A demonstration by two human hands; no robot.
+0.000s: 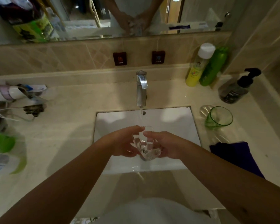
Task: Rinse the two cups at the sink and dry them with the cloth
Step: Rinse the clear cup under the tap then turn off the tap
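A clear glass cup [146, 147] is held over the white sink [173, 120], below a thin stream of water running from the chrome faucet [141, 88]. My left hand [124, 141] grips the cup from the left and my right hand [165, 145] from the right, fingers at its rim. A green-tinted glass cup [219, 118] stands upright on the counter to the right of the sink. A dark purple cloth [236, 155] lies on the counter at the front right, below the green cup.
Yellow [196, 68] and green [214, 67] bottles and a dark pump dispenser [237, 88] stand at the back right. Toiletries and packets [18, 101] crowd the left counter. A mirror [103, 16] spans the back wall above hot and cold signs.
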